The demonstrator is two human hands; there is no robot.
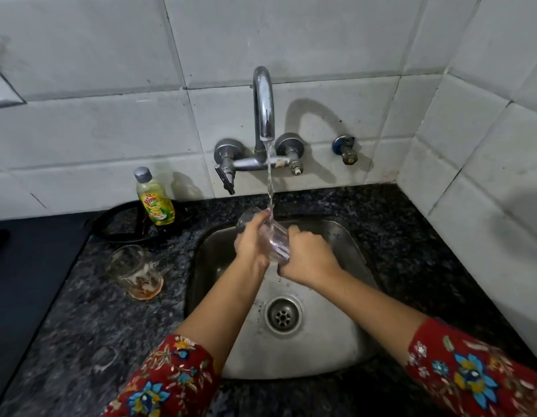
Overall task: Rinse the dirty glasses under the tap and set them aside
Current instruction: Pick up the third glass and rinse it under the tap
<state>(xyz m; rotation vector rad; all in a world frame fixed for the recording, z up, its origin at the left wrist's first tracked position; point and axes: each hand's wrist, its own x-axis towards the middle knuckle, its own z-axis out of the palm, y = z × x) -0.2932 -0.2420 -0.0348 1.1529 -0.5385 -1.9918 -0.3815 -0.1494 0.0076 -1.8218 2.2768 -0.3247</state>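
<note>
Head view, nearest first: my two flowered sleeves (pixel 171 383) come in from below, and under my forearms lies the steel sink (pixel 321 350) with its drain (pixel 282 316) just short of my hands.

Above the basin I hold the clear glass (pixel 275 239) tilted, its mouth up and away from me, its base down towards my right wrist. My left hand (pixel 250 245) is wrapped round the upper part near the rim, with the fingers curled over the wall. My right hand (pixel 309 258) is closed round the base end. Both are clamped on it, neither one spread. The water stream (pixel 270 188) lands just where my left fingertips meet the glass.

Wet glass is stiff, light and brittle, and I judge it slick. The safe hold is round the body or the thick base, never a pinch on the thin rim, and it should stay clear of the steel.

Left of my left hand, on the dark stone tabletop (pixel 80 326), a second glass (pixel 134 272) stands unrinsed, with a brownish residue in its bottom. Beyond it and further left a yellow dish soap bottle (pixel 155 200) sits on a black plate (pixel 119 227).

Straight beyond my hands the tap (pixel 263 103) runs from the tiled wall (pixel 110 130).
</note>
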